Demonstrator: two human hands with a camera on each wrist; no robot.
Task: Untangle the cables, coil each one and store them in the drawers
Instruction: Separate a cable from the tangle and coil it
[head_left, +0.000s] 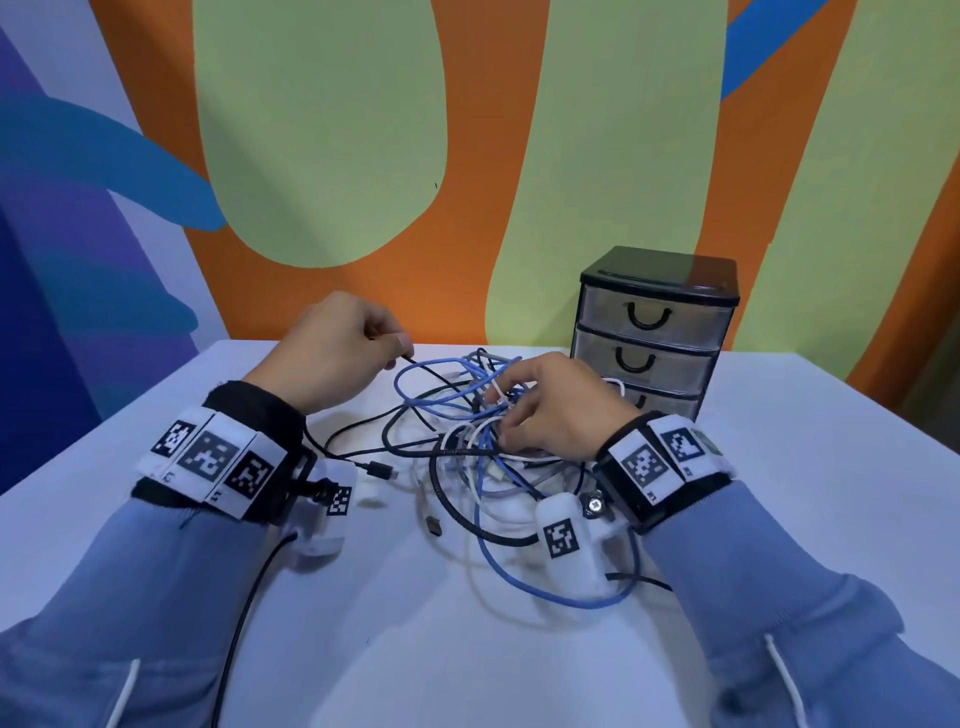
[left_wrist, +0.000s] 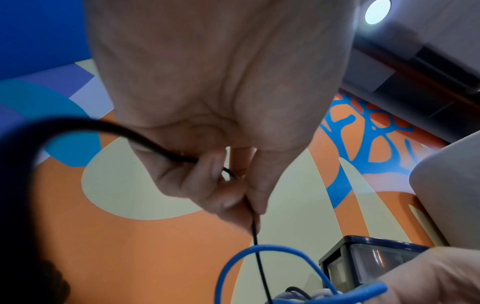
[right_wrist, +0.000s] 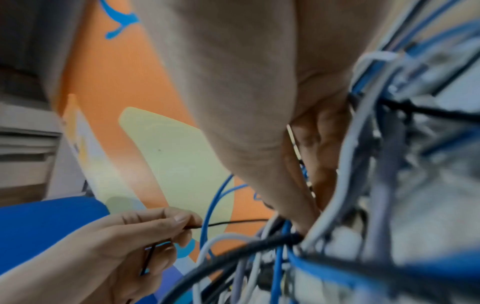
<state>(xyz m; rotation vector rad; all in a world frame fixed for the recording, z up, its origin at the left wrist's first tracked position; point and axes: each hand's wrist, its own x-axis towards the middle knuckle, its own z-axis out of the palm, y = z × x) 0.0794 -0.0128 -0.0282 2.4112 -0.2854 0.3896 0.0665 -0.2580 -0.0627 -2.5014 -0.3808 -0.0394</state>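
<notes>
Tangle (head_left: 483, 447) is basically untouched on the white table (head_left: 779, 467): your left hand (head_left: 332, 348) pinches one thin black cable (head_left: 415, 362), right hand (head_left: 556, 410) curls into the knot. Nothing's coiled; drawers (head_left: 649, 338) are closed.

A white surface (head_left: 779, 519) runs back to a painted wall (head_left: 322, 130), which meets its far edge. The wall is orange with large rounded pale-green shapes, and has blue and purple bands toward the left. In the left wrist view a round ceiling light (left_wrist: 377, 11) glows at the upper right, above a dark beam (left_wrist: 428, 67).
</notes>
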